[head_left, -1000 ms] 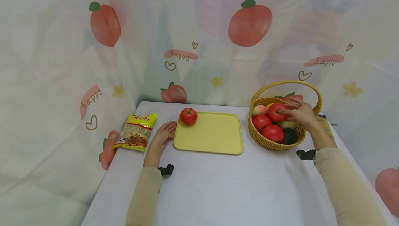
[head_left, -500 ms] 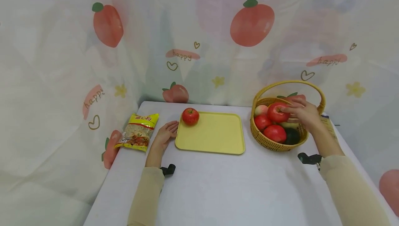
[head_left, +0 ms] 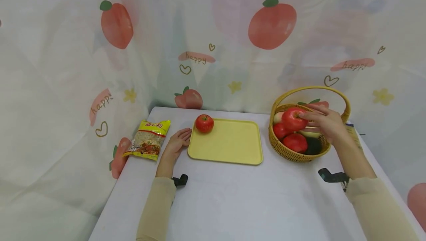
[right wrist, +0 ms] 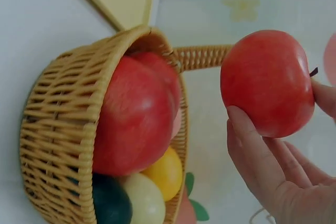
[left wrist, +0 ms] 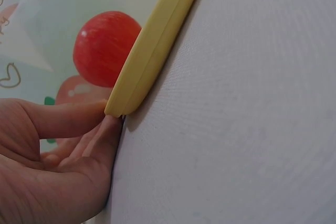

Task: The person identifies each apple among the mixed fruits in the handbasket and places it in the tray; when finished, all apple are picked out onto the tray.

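My right hand (head_left: 327, 124) grips a red apple (right wrist: 268, 85) between thumb and fingers, raised over the wicker basket (head_left: 286, 153). In the right wrist view the apple is apart from the fruit below it, its dark stem beside the thumb. At the left short side of the yellow tray (head_left: 229, 143), my left hand (head_left: 176, 144) pinches the rim, thumb on the edge and fingers against its underside, as the left wrist view shows. Another red apple (head_left: 204, 123) sits in the tray's far left corner.
Inside the basket lie more red fruit (right wrist: 134, 116), a yellow fruit (right wrist: 167, 174), a pale one (right wrist: 143, 200) and a dark green one (right wrist: 111, 199). Its tall handle (head_left: 313, 87) arches above. A pasta bag (head_left: 148, 140) lies left of the tray. A printed curtain (head_left: 226, 41) stands behind.
The apple in my right hand has risen slightly out of the basket. My left hand stays at the tray's edge. The head view has shifted a little.
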A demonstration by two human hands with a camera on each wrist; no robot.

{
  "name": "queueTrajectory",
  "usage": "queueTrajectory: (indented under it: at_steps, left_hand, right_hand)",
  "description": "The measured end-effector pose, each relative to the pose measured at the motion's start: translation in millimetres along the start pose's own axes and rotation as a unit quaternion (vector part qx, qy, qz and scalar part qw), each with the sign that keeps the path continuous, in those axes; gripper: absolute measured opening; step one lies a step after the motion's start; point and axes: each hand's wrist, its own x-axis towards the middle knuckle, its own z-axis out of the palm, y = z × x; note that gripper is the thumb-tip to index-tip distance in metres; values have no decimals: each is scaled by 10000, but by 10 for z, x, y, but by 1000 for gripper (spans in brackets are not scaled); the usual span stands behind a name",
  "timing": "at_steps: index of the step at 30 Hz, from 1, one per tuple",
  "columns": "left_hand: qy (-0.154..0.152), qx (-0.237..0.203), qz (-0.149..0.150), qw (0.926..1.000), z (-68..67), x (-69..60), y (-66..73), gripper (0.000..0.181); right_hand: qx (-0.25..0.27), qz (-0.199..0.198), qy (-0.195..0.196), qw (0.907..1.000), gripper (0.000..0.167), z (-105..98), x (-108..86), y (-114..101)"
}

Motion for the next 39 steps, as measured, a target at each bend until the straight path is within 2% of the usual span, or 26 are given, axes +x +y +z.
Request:
queueTrajectory:
  at_steps: [4, 9, 13, 20, 24, 36, 39]
  left_hand:
    - [35, 52, -30, 10000, -1, 3, 4, 75]
    - [63, 89, -78, 9999, -4, -4, 11, 76]
    - [91, 58, -69, 9999, -23, -24, 20, 76]
    - [79, -55, -39, 9999, -23, -36, 23, 75]
    - [17, -61, 16, 10000, -4, -22, 11, 73]
    - [-31, -169, 21, 9999, 9, -17, 15, 73]
    - [-11, -124, -20, 9999, -6, -15, 20, 74]
  right_hand:
    - [346, -125, -162, 9992, 81, 66, -126, -55]
    - [223, -327, -238, 9989, 65, 158, -261, -70]
    - [264, -424, -384, 9980, 61, 254, -321, -84]
    - [608, -712, -803, 9924, 45, 427, -342, -89]
    - [605, -639, -929, 9918, 40, 556, -294, -87]
    - [545, 26, -1237, 9908, 70, 1076, 55, -28]
    - [517, 211, -1247, 9906, 72, 1222, 168, -3]
